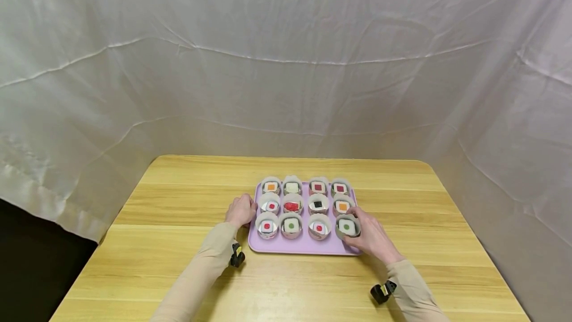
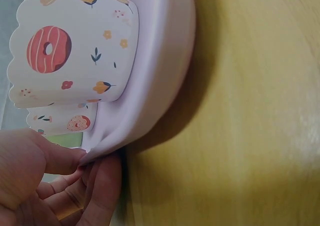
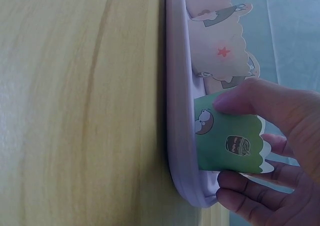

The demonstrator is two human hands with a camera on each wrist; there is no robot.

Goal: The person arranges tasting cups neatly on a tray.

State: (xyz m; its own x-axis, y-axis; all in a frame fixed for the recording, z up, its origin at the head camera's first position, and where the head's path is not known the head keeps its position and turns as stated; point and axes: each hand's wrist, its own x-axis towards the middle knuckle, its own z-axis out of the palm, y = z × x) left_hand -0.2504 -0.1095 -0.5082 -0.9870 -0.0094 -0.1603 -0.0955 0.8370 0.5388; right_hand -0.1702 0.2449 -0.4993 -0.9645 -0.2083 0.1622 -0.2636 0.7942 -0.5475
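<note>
A lilac tray (image 1: 295,247) lies on the table, bearing several paper cups in rows, each with a small white square piece inside. My left hand (image 1: 241,209) pinches the tray's left rim between thumb and fingers, as the left wrist view shows. Beside it stands a white cup (image 2: 75,51) printed with a doughnut and flowers. My right hand (image 1: 372,235) holds a green paper cup (image 3: 227,136) at the tray's front right corner, thumb on one side and fingers around the other. In that cup sits a white piece with a green dot (image 1: 346,227).
The wooden table (image 1: 286,287) extends around the tray on all sides. A pale hanging cloth (image 1: 286,88) encloses the back and sides. Other cups (image 3: 220,48) stand close beside the green one. A dark area (image 1: 35,252) shows beyond the table's left edge.
</note>
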